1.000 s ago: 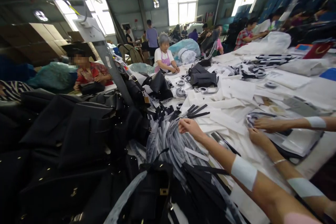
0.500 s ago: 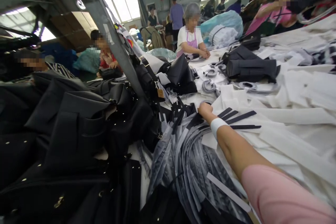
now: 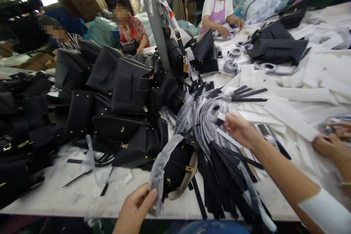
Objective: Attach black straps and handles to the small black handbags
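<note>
My left hand (image 3: 138, 201) pinches the plastic-wrapped handle (image 3: 164, 164) of a small black handbag (image 3: 175, 166) near the front of the table. The bag has a gold clasp and a beige-lined edge. My right hand (image 3: 236, 128) is closed on a coiled strap (image 3: 218, 108) wrapped in clear film, with a white end near the fingertips. It is above a heap of long plastic-wrapped straps (image 3: 203, 117). Loose black strap ends (image 3: 219, 179) hang beneath it toward the table's front edge.
Black bags (image 3: 128, 95) are piled to the left around a grey post (image 3: 157, 25). White foam sheets (image 3: 296, 117) cover the right side, where another person's hands (image 3: 334, 146) work. Across the table, a co-worker in a purple apron (image 3: 218, 12) handles a strap. A blue basket (image 3: 214, 226) stands below.
Earlier an arm reached across toward the far strap ends. Now the view has tilted down, and both my hands show, one on the bag's handle, one on a coiled strap.
</note>
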`<state>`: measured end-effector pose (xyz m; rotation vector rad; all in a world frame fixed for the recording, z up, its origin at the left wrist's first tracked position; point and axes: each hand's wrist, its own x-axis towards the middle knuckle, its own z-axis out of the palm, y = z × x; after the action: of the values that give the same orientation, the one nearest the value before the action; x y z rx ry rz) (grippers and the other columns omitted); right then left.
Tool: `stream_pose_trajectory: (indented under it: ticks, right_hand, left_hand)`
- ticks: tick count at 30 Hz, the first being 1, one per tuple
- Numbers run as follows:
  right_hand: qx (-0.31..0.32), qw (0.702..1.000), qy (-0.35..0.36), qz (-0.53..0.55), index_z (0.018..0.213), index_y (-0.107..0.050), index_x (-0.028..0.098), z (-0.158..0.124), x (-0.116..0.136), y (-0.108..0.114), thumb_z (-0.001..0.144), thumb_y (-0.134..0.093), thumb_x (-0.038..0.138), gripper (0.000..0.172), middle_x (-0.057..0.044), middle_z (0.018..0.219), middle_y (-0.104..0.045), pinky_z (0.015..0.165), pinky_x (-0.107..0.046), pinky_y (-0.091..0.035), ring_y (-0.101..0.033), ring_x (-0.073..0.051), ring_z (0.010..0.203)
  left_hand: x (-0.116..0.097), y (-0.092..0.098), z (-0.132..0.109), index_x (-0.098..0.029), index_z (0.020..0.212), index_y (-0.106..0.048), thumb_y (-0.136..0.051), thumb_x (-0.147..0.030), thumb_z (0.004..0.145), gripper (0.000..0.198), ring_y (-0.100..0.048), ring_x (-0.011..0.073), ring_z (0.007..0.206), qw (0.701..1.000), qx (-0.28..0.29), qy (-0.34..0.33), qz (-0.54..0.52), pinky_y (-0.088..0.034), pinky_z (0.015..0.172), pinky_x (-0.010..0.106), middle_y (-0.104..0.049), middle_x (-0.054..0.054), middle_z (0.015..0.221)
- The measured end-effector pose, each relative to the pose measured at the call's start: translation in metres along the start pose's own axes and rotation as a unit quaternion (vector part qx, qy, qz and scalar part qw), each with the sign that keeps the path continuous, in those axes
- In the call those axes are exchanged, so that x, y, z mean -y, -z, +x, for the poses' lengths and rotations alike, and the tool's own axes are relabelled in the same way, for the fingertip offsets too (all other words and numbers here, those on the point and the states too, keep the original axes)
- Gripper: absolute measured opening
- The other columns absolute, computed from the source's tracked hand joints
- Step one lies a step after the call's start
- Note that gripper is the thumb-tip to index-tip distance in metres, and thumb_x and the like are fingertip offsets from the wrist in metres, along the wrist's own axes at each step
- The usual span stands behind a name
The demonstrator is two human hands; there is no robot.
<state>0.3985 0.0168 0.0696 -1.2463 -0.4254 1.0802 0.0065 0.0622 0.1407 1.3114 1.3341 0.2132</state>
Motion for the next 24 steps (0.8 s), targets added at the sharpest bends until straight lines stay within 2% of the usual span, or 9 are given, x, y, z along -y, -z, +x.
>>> stream_pose_trajectory:
  ticks: [2,4,7,11,14,18,21,24]
  right_hand:
    - [0.024,0.998,-0.039,-0.044,0.086,-0.062,0.018,-0.072,-0.022,-0.031,0.077,-0.071,0.040,0.026,0.001,0.071,-0.054,0.046,-0.018,-0.035,-0.044,-0.008,0.054]
    - [0.049,0.992,-0.063,-0.100,0.092,-0.065,0.018,-0.128,-0.047,-0.064,0.078,-0.071,0.041,0.028,0.001,0.066,-0.055,0.047,-0.019,-0.036,-0.046,-0.009,0.055]
    - [0.053,0.990,-0.060,-0.120,0.099,-0.066,0.017,-0.172,-0.080,-0.113,0.078,-0.070,0.042,0.034,-0.001,0.073,-0.063,0.055,-0.024,-0.043,-0.054,-0.013,0.061]
    - [0.026,0.997,-0.028,-0.073,0.106,-0.067,0.017,-0.184,-0.103,-0.165,0.075,-0.072,0.043,0.041,-0.005,0.088,-0.070,0.067,-0.031,-0.050,-0.062,-0.018,0.072]
    - [0.056,0.998,-0.009,-0.028,0.111,-0.066,0.019,-0.188,-0.101,-0.190,0.076,-0.071,0.043,0.043,-0.005,0.095,-0.071,0.076,-0.034,-0.051,-0.064,-0.019,0.079]
    - [0.102,0.995,0.020,0.001,0.116,-0.065,0.021,-0.201,-0.089,-0.206,0.080,-0.066,0.043,0.041,-0.004,0.098,-0.071,0.085,-0.036,-0.050,-0.065,-0.020,0.086]
    - [0.062,0.997,0.032,-0.020,0.113,-0.067,0.021,-0.207,-0.090,-0.211,0.080,-0.067,0.043,0.039,-0.003,0.096,-0.071,0.082,-0.036,-0.052,-0.066,-0.021,0.085]
    - [0.027,0.998,0.044,-0.026,0.109,-0.069,0.020,-0.206,-0.098,-0.215,0.077,-0.070,0.044,0.040,-0.004,0.093,-0.072,0.079,-0.036,-0.053,-0.066,-0.022,0.086]
  left_hand:
    - [0.000,0.004,0.002,-0.017,0.081,-0.069,-0.061,-0.051,0.081,0.036,-0.059,0.0211,0.082,0.999,0.030,-0.043,-0.006,-0.047,0.070,0.026,-0.065,0.003,0.076]
    - [-0.003,0.007,0.007,-0.015,0.081,-0.069,-0.059,-0.045,0.083,0.032,-0.058,0.0206,0.088,0.992,0.067,-0.103,0.000,-0.046,0.077,0.026,-0.065,0.004,0.083]
    - [-0.007,0.011,0.013,-0.014,0.079,-0.070,-0.058,-0.041,0.085,0.030,-0.057,0.0203,0.091,0.977,0.122,-0.175,0.011,-0.045,0.083,0.028,-0.065,0.006,0.090]
    - [-0.007,0.014,0.015,-0.013,0.084,-0.071,-0.061,-0.040,0.083,0.029,-0.060,0.0202,0.088,0.965,0.160,-0.207,-0.004,-0.047,0.080,0.029,-0.067,0.006,0.089]
    - [-0.004,0.012,0.018,-0.013,0.095,-0.070,-0.067,-0.040,0.078,0.032,-0.063,0.0203,0.082,0.962,0.160,-0.217,-0.032,-0.050,0.074,0.029,-0.069,0.007,0.089]
    - [0.003,0.014,0.021,-0.014,0.092,-0.066,-0.069,-0.039,0.076,0.030,-0.062,0.0170,0.073,0.960,0.121,-0.253,-0.007,-0.049,0.067,0.025,-0.068,0.005,0.080]
    - [0.005,0.017,0.019,-0.015,0.089,-0.066,-0.068,-0.037,0.077,0.025,-0.061,0.0169,0.076,0.950,0.112,-0.290,0.030,-0.049,0.068,0.025,-0.067,0.004,0.081]
    - [0.006,0.017,0.016,-0.015,0.087,-0.067,-0.069,-0.036,0.075,0.024,-0.059,0.0149,0.071,0.943,0.106,-0.309,0.056,-0.047,0.066,0.024,-0.064,0.001,0.075]
